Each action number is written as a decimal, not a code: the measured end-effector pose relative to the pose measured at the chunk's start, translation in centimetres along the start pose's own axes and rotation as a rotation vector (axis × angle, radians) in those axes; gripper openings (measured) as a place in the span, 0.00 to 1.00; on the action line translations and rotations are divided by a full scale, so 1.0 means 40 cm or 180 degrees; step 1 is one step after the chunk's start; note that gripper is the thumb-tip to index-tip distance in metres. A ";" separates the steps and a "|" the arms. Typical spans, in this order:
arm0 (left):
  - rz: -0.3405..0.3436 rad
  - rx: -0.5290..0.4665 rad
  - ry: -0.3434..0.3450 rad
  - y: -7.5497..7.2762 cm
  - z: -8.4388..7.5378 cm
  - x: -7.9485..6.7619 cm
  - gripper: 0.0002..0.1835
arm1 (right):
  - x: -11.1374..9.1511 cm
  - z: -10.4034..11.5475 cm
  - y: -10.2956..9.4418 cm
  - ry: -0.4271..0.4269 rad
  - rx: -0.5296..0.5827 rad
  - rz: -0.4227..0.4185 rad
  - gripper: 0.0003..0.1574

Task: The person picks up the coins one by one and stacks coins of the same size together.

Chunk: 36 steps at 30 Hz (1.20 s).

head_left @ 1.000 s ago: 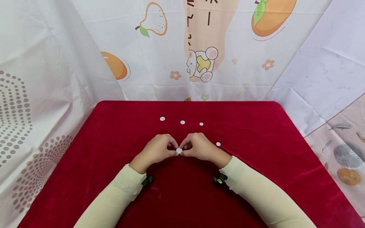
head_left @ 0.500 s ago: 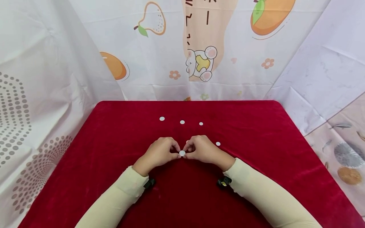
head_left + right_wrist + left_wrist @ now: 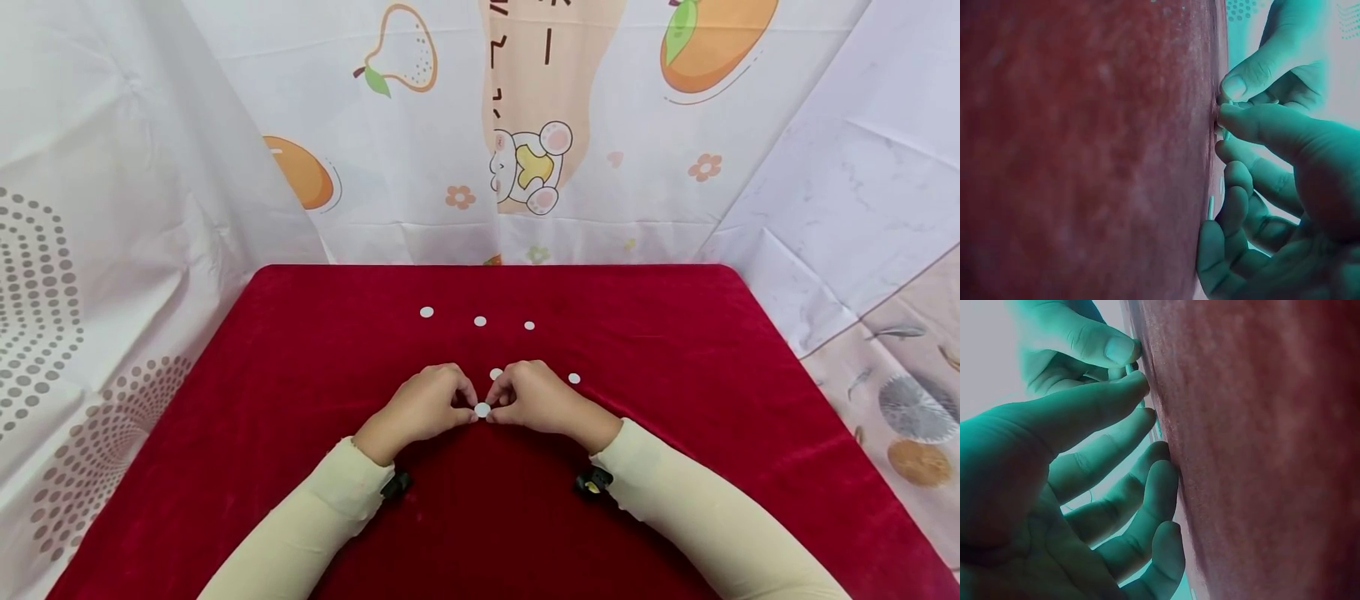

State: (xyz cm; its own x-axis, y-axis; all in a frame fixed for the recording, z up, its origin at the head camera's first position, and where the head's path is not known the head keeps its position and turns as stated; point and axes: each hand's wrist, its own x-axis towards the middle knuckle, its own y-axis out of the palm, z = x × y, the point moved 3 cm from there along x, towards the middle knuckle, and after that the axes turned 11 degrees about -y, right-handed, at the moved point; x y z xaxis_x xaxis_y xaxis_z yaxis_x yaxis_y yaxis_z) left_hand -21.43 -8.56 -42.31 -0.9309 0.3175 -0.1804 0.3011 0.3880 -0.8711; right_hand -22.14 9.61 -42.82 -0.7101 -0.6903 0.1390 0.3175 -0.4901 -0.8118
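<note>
In the head view a small white disc (image 3: 482, 410) lies low at the middle of the red cloth, between both hands. My left hand (image 3: 420, 406) pinches its left edge between thumb and index finger. From the other side my right hand (image 3: 542, 400) grips the right edge the same way. Seen edge-on in the right wrist view, the thin disc (image 3: 1227, 134) is mostly covered by fingertips. Just behind the right fingertips, another white disc (image 3: 496, 374) is partly hidden by the hand. To the right of that hand lies one more disc (image 3: 574, 378).
Farther back are three white discs in a loose row: a left disc (image 3: 427, 312), a middle disc (image 3: 480, 321) and a right disc (image 3: 529, 326). The red cloth (image 3: 315, 325) covers the table, with printed curtains (image 3: 412, 167) behind and at both sides.
Both hands, with the disc between them, have shifted slightly right and toward me. The disc behind the right fingertips has come into view. The other discs have stayed in place.
</note>
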 end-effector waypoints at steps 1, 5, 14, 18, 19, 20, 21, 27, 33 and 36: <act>0.0011 0.0001 -0.0007 -0.001 0.000 0.000 0.05 | 0.001 0.000 0.001 -0.0005 0.0006 -0.0002 0.04; 0.0023 -0.0011 -0.0067 -0.006 0.005 -0.001 0.05 | 0.011 0.004 0.005 -0.0026 0.0022 0.0008 0.04; 0.0063 -0.0014 -0.0176 -0.004 0.024 0.009 0.06 | 0.035 0.010 0.015 0.0091 0.0108 0.0073 0.04; 0.0065 -0.0046 -0.0177 -0.004 0.027 0.013 0.07 | 0.038 0.008 0.016 0.0147 0.0150 0.0098 0.04; 0.0071 -0.0049 -0.0175 -0.004 0.027 0.014 0.07 | 0.039 0.007 0.016 0.0157 0.0161 0.0107 0.05; 0.0078 -0.0052 -0.0174 -0.004 0.027 0.015 0.07 | 0.040 0.005 0.017 0.0172 0.0168 0.0116 0.05; 0.0084 -0.0056 -0.0175 -0.004 0.027 0.016 0.08 | 0.040 0.003 0.017 0.0185 0.0173 0.0128 0.05; 0.0118 -0.0150 -0.0193 0.000 0.026 0.017 0.09 | 0.036 -0.004 0.019 0.0215 0.0174 0.0133 0.07; 0.0156 -0.0202 -0.0211 0.004 0.028 0.014 0.09 | 0.028 -0.009 0.025 0.0160 0.0188 0.0120 0.07; 0.0110 -0.0197 -0.0191 -0.002 0.026 0.015 0.09 | 0.030 -0.010 0.021 0.0155 0.0224 0.0083 0.08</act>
State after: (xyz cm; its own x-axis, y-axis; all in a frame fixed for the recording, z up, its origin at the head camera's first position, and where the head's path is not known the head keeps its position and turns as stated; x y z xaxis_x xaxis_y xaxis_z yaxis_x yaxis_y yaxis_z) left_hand -22.22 -9.30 -42.83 -0.9300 0.2799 -0.2384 0.3437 0.4312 -0.8343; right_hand -22.98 8.57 -43.57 -0.7301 -0.6774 0.0894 0.3784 -0.5097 -0.7727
